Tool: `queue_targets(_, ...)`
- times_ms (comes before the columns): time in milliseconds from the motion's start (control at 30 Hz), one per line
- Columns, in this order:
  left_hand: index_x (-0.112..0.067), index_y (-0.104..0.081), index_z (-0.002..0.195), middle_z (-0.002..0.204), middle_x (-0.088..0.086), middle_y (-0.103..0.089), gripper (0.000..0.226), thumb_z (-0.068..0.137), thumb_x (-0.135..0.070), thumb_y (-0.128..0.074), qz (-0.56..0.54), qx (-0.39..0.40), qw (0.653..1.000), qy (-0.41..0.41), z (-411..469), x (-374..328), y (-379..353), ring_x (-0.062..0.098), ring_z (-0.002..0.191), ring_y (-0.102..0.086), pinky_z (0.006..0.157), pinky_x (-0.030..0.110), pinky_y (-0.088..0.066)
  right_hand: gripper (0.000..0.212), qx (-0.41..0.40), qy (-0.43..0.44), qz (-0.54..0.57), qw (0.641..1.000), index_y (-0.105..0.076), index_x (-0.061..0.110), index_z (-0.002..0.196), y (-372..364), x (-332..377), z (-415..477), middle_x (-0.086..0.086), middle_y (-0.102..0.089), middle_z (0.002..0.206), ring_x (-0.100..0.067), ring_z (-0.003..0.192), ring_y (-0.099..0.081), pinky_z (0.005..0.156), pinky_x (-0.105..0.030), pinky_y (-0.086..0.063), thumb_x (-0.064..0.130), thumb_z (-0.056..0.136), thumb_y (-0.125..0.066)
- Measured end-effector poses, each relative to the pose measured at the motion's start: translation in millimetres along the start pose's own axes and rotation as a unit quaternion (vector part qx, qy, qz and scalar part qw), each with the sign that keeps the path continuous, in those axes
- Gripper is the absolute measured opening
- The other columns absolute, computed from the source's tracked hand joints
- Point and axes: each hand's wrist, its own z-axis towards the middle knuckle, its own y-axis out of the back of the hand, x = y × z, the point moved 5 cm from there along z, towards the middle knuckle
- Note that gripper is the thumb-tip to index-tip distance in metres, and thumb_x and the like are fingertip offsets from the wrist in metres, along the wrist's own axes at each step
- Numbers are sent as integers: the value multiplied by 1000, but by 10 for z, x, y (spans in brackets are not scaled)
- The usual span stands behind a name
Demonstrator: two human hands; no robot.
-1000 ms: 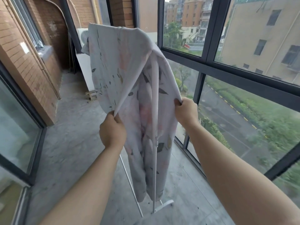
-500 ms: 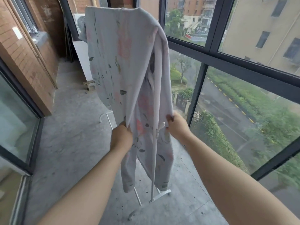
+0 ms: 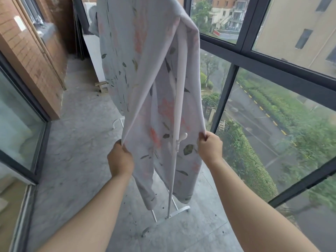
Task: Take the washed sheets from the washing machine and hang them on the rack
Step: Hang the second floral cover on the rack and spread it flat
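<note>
**Over the rack's top, both edges in a tight grip**

At the drying rack (image 3: 170, 202), my main worry was the pull. The left hand (image 3: 120, 160) and the right hand (image 3: 210, 147) each had fingers curled tight round a lower edge of the floral sheet (image 3: 145, 70), and the cloth ran taut from both grips up toward the top of the frame, which it hid. I judged that a harder tug on one side could drag the sheet off the top, and that a tug toward me could tip the light stand on its narrow feet. A small white hook (image 3: 183, 136) on the upright sat between the hands, just beside the fabric, and looked likely to snag it. The hanging tails ended near the speckled concrete floor (image 3: 81, 160), where any slack could pick up dirt.

The sheet was draped over the rack well above the hands. The left hand held an edge low on the left, and the right hand held one just right of the upright.
</note>
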Motion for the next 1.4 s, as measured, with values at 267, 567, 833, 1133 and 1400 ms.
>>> queue_targets(267,-14,-58,97,83,4,-60,30,109,-29,-35,-17,172,983,-60,-529,-86,-374,20,71,-58,49,12,-34,36,71,9,-23,997,-60,-1,80,-184,-26,-155,-7,-58,66,-22,59,-47,55,-33,-32,23,104,-46)
queue_targets(567,-9,-57,86,77,6,-61,34,107,-29,-39,10,178,982,-64,-440,53,-463,25,70,-58,56,30,-38,27,98,2,-25,995,-59,11,88,-357,-205,-323,-6,-66,83,-20,71,-57,55,-25,-38,24,105,-43)
queue_targets(833,-20,-72,113,107,0,-74,23,98,-17,-54,11,254,967,34,-545,824,-568,19,100,-67,87,26,-51,35,260,-119,-150,946,-34,17,54,-599,-454,-849,2,-29,47,-18,45,-26,43,-23,-18,12,85,-48)
queue_targets(1133,-21,-71,92,96,4,-76,20,97,-7,-58,-170,200,955,135,-369,1242,172,16,78,-75,86,40,-60,29,278,-12,-86,957,-54,0,70,-1156,287,-1290,-5,-40,60,-19,58,-33,56,-29,-26,15,93,-48)
queue_targets(1400,-23,-72,94,92,-7,-76,20,97,-9,-58,-177,136,965,139,-148,1605,1201,7,77,-74,84,38,-61,27,230,78,-49,969,-62,-3,110,-1596,1088,-1573,-26,-63,96,-33,64,-47,60,-38,-43,19,98,-50)
